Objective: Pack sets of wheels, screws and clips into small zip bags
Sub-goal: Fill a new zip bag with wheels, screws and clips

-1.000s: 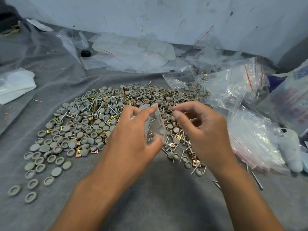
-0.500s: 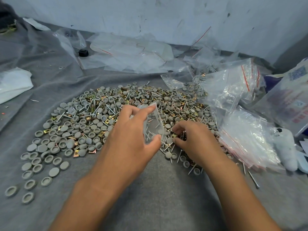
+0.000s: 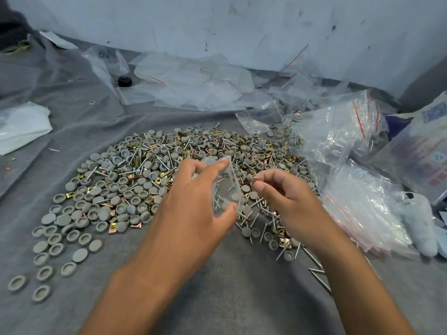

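**Filling one bag: right hand bringing a part to the mouth**

Left hand holds a small clear plastic zip bag upright over the near edge of the pile, fingers and thumb pinching its sides; a few screws and a grey wheel already inside. Right hand beside the bag mouth, fingers curled, thumb and forefinger pinching something small, looks like a thin screw, can't tell for sure. Heap of round grey plastic wheels, silver screws and brass clips spreads mid grey cloth-covered bench. Packed clear bags with red zip lines at right edge.

Next: drop the piece into the open mouth without snagging.

Versus half a second ago: right hand was down in the pile picking; now lifted to the bag. Left hand's grip unchanged.
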`<state>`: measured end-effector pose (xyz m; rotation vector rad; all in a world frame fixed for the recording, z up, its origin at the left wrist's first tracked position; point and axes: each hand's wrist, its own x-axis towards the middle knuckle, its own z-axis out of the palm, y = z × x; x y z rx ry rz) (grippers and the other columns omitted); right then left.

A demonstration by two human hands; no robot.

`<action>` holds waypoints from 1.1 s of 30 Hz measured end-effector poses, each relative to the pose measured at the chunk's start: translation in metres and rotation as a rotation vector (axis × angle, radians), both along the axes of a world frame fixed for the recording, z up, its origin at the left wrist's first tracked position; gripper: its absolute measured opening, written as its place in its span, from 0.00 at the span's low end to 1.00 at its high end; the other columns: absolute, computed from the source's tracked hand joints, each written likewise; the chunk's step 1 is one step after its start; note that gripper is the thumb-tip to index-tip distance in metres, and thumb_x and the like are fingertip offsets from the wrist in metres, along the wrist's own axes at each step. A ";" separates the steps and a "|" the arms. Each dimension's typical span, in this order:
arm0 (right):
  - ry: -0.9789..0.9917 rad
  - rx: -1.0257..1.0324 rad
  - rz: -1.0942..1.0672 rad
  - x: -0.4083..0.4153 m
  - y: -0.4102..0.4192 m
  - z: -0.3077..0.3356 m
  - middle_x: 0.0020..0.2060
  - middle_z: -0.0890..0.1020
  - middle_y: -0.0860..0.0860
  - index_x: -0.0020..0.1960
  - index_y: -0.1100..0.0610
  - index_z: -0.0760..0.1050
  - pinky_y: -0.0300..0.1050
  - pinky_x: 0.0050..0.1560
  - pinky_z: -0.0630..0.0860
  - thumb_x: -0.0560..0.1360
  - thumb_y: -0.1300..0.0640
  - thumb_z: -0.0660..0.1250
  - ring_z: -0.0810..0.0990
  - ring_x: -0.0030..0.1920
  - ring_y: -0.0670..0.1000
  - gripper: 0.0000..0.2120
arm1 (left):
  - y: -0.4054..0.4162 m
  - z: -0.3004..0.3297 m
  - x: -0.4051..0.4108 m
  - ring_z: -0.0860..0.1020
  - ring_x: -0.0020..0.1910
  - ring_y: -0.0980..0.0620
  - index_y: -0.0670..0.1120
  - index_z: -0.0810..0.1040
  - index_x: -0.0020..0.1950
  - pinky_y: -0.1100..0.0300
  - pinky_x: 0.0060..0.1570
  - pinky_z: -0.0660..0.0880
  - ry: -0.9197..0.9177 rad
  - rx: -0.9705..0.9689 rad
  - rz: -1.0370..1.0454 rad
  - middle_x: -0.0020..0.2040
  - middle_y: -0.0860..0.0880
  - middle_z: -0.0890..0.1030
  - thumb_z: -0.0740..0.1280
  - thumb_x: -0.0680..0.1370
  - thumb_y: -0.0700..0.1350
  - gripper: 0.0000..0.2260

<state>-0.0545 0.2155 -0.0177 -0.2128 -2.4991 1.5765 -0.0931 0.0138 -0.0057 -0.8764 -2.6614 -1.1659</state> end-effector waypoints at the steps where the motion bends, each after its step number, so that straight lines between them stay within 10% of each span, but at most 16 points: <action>1: 0.016 -0.089 0.038 0.002 -0.005 0.004 0.34 0.77 0.41 0.46 0.44 0.79 0.37 0.34 0.69 0.79 0.45 0.68 0.72 0.34 0.44 0.05 | 0.000 0.000 0.000 0.73 0.48 0.69 0.64 0.63 0.75 0.69 0.40 0.73 0.004 0.001 0.000 0.53 0.65 0.62 0.69 0.73 0.60 0.31; 7: 0.182 -0.163 0.107 0.010 -0.036 0.017 0.39 0.83 0.46 0.47 0.43 0.79 0.32 0.38 0.72 0.79 0.49 0.68 0.78 0.37 0.42 0.03 | 0.002 -0.002 -0.001 0.71 0.48 0.68 0.63 0.63 0.76 0.56 0.47 0.80 0.010 -0.009 0.012 0.55 0.63 0.63 0.70 0.74 0.59 0.32; 15: 0.381 0.478 -0.059 0.012 -0.050 0.013 0.39 0.81 0.41 0.46 0.52 0.82 0.31 0.43 0.71 0.77 0.51 0.72 0.78 0.41 0.42 0.05 | 0.002 -0.003 0.000 0.72 0.48 0.68 0.62 0.65 0.75 0.58 0.47 0.79 0.048 -0.036 0.007 0.55 0.63 0.64 0.70 0.73 0.58 0.31; 24: 0.459 0.326 -0.169 0.012 -0.041 0.011 0.38 0.83 0.40 0.49 0.47 0.83 0.28 0.41 0.70 0.79 0.51 0.71 0.81 0.41 0.42 0.03 | 0.001 -0.002 0.000 0.72 0.49 0.68 0.63 0.63 0.76 0.59 0.50 0.78 0.040 -0.023 -0.005 0.56 0.63 0.64 0.70 0.74 0.59 0.32; 33: -0.170 0.534 -0.257 0.014 0.007 -0.005 0.35 0.80 0.35 0.43 0.41 0.79 0.41 0.36 0.73 0.74 0.43 0.74 0.78 0.36 0.39 0.05 | 0.000 -0.002 0.000 0.69 0.56 0.65 0.63 0.63 0.76 0.73 0.39 0.72 0.052 0.004 -0.016 0.54 0.65 0.64 0.70 0.73 0.57 0.32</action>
